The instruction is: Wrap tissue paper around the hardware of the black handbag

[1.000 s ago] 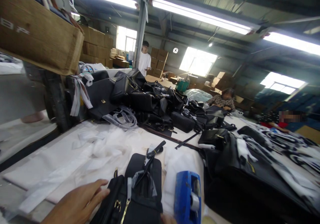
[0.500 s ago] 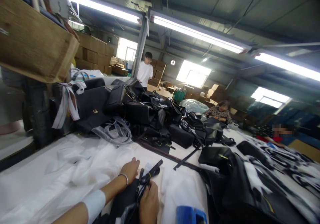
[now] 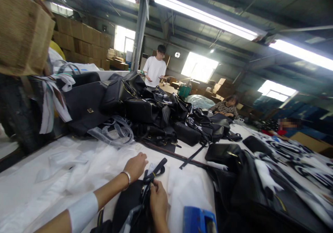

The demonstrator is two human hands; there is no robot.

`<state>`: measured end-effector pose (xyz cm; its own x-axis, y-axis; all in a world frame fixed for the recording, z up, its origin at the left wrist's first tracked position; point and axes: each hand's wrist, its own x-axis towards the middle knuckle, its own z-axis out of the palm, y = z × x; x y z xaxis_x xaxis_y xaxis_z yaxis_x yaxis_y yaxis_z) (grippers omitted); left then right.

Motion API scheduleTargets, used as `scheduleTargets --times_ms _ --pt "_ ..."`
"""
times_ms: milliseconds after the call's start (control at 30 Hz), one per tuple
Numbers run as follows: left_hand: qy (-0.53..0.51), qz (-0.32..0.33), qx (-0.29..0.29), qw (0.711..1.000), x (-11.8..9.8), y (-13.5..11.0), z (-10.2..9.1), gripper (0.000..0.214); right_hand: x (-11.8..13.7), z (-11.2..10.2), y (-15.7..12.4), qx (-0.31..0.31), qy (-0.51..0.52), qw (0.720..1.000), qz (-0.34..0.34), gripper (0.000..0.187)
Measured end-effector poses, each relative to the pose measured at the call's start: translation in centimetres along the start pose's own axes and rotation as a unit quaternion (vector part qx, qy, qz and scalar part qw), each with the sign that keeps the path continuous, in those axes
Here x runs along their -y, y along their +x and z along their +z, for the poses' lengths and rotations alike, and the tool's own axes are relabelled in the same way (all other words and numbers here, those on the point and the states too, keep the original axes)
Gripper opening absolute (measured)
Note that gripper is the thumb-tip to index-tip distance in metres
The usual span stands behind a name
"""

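A black bag [image 3: 130, 205] lies on the white-covered table [image 3: 39, 177] right in front of me. My left hand [image 3: 135, 166], with a bracelet at the wrist, rests curled on the bag's far edge. My right hand [image 3: 158, 202] is closed, its fingertips pinching the black strap [image 3: 155, 172] that runs up from the bag. A clear plastic strip hangs over the bag near my right wrist.
A blue tape dispenser [image 3: 199, 221] sits at the bottom edge, right of my hand. A heap of black bags [image 3: 151, 111] fills the table's middle, more dark bags [image 3: 247, 177] lie at the right. Cardboard box [image 3: 23, 35] upper left. Other people stand and sit beyond.
My view tilted up and left. Both hands stayed on the bag and the strap; the right hand's fingers closed tighter on the strap. A second ago the left hand was reaching in.
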<state>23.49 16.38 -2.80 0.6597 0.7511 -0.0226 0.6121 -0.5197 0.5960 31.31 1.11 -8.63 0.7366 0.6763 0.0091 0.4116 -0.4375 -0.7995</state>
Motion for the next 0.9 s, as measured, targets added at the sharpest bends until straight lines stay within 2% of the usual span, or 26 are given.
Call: scheduleTargets --times_ms 100,200,400,567,633,733,900 --pt "-0.091 0.020 0.064 0.994 -0.4 -2.5 1.5 0.015 1.1 -0.9 0.4 0.021 0.020 0.999 -0.027 0.026" --pt "-0.191 0.009 0.110 0.975 -0.1 -3.5 2.1 0.010 2.2 -1.8 -0.1 0.019 0.031 0.998 -0.058 0.028" --pt "-0.345 -0.002 0.139 0.928 0.6 -4.4 1.0 0.020 2.8 -1.5 -0.7 0.038 0.087 0.992 -0.078 0.029" --pt "-0.431 -0.003 0.149 0.890 1.0 -5.1 -0.1 0.032 3.9 -0.9 -1.1 0.142 0.208 0.967 -0.031 0.045" --pt "-0.448 -0.008 0.149 0.882 1.3 -5.2 -0.5 0.034 4.2 -1.1 -1.3 0.144 0.194 0.968 -0.068 0.046" --pt "-0.457 -0.015 0.145 0.877 1.8 -5.3 -0.9 0.037 4.0 -1.4 -1.4 0.115 0.135 0.974 -0.142 0.038" --pt "-0.439 -0.034 0.126 0.889 2.4 -5.1 -1.0 0.044 3.3 -1.5 -1.6 0.079 0.079 0.979 -0.168 0.041"
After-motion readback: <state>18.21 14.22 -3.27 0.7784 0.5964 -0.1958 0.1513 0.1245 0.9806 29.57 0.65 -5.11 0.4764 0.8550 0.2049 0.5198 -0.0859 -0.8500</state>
